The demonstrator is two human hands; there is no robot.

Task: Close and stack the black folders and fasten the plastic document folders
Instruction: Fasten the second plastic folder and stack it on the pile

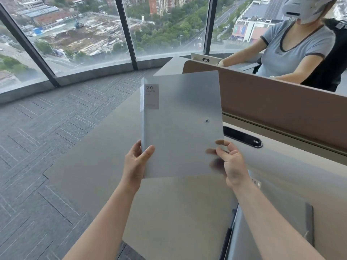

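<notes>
I hold a translucent grey plastic document folder (180,126) upright above the desk, its "20 pockets" label at the top left and a snap button (207,120) near its right edge. My left hand (136,163) grips the spine at the bottom left, thumb on the front cover. My right hand (230,165) holds the bottom right corner, fingers partly behind the translucent cover. Another plastic folder (281,201) with a "20" label lies flat on the desk under my right forearm, and a dark folder edge (228,235) shows beneath it.
The grey desk (93,162) ends at a left edge over the carpet. A brown divider panel (272,102) runs along the right with a cable slot (242,136) in front. A person in a grey T-shirt (293,51) sits behind it. Large windows are ahead.
</notes>
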